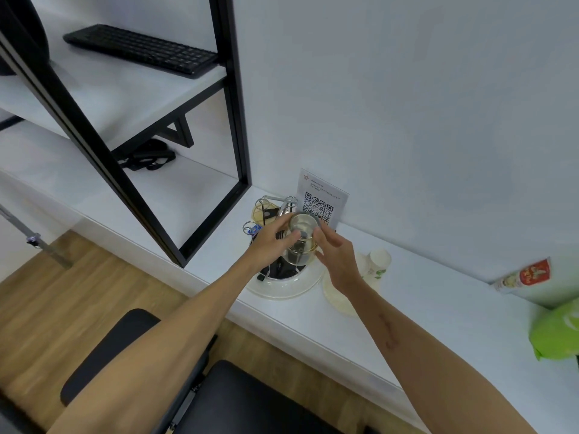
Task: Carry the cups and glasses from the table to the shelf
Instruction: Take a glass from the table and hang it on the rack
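Observation:
A clear glass [300, 238] hangs upside down over a metal cup rack [269, 211] that stands in a round white tray [283, 288] on the white table [407, 308]. My left hand [271, 242] grips the glass from the left, fingers curled round its side. On the glass's right side is my right hand [336, 255], its fingers near or touching the glass. A white paper cup [377, 263] lies on its side on a pale plate [340, 300] just right of the tray. The black-framed white shelf [131, 98] stands to the left.
A black keyboard [142, 48] lies on the upper shelf board and a black strap bundle [147, 158] on the lower one. A QR-code sign [319, 198] leans on the wall behind the rack. A snack packet [523, 275] and green bag [556, 332] sit at right. A black chair [250, 402] is below.

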